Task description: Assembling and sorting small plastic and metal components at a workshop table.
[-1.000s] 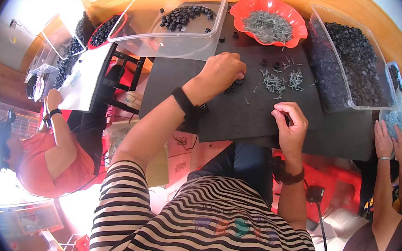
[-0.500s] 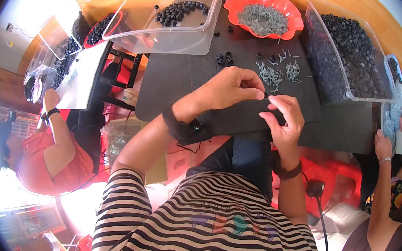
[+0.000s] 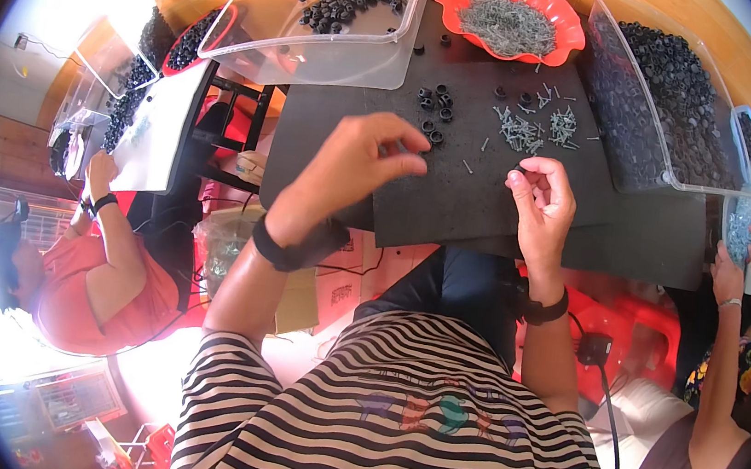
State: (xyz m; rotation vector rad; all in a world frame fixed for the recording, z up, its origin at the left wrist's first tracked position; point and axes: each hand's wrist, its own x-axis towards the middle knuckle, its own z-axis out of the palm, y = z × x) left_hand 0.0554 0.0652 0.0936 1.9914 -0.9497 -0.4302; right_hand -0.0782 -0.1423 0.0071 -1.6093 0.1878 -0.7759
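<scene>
One clear plastic tub (image 3: 324, 34) at far left holds black rubber rings. The left hand (image 3: 356, 163) hovers with fingertips pinched together, raised off the black mat (image 3: 454, 197) since earlier. Five loose black rings (image 3: 434, 111) and one small pile of grey screws (image 3: 531, 130) lie beyond. The right hand (image 3: 541, 202) curls shut; what it holds I cannot tell.

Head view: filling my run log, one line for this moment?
left hand: raised over black mat | right hand: fingers pinched, contents unclear | loose screws, black rings beyond
</scene>
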